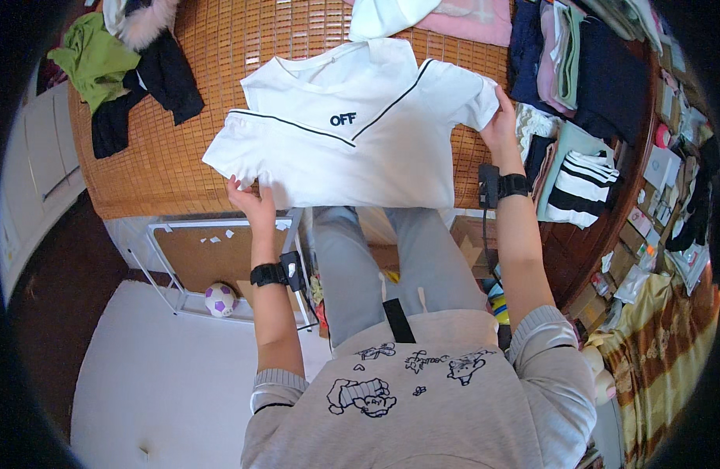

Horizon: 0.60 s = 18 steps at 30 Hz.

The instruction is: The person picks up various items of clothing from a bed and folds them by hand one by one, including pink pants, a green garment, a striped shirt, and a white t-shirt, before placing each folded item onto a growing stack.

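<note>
A white short-sleeved T-shirt (391, 172) with a dark V-shaped line and small dark lettering on its chest is spread over a brown woven bamboo mat (152, 168). Its neckline points away from me, and the near edge hangs at the mat's front edge. My left hand (254, 205) is closed on the left sleeve's lower edge, fingertips partly hidden by cloth. At the other side my right hand (499, 129) pinches the end of the right sleeve, holding it stretched outward. Both wrists wear black straps with small devices.
Folded clothes (583, 176) are stacked at the right, with dark folded garments (610, 78) behind them. Green clothing (98, 59) and black clothing (168, 82) lie loosely at far left. Pink fabric (469, 19) sits at the back. Below the mat are a white frame (160, 266) and a ball (220, 300).
</note>
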### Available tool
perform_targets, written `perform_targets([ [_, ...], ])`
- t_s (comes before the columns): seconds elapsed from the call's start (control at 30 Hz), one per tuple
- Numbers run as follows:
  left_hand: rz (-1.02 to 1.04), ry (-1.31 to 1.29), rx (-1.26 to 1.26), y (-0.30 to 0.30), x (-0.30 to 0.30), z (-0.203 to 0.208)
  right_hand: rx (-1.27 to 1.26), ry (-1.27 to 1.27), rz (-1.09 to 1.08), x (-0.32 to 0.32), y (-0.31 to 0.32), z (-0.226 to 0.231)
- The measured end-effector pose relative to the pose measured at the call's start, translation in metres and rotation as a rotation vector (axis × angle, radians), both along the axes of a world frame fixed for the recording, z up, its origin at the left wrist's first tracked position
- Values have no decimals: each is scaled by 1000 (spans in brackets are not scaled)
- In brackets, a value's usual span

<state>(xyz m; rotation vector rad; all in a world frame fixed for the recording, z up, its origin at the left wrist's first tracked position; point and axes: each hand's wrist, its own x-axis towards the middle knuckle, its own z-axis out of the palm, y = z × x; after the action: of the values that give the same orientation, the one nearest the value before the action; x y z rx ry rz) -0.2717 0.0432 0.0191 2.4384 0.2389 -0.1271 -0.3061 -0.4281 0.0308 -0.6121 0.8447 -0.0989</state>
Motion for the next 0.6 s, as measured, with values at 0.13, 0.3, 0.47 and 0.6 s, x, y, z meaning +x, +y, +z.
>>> perform_targets([
  [0.13, 11, 50, -151, 4, -15, -4, -124, -8, -109, -1, -2, -17],
  [0.3, -39, 98, 31, 17, -20, -13, -68, -76, 73, -8, -30, -20],
  [0.47, 443, 100, -378, 54, -11, -39, -390, 83, 232, 3, -27, -25],
  [0.6, 515, 355, -436, 25, 12, -19, -585, 66, 333, 2, -19, -13],
])
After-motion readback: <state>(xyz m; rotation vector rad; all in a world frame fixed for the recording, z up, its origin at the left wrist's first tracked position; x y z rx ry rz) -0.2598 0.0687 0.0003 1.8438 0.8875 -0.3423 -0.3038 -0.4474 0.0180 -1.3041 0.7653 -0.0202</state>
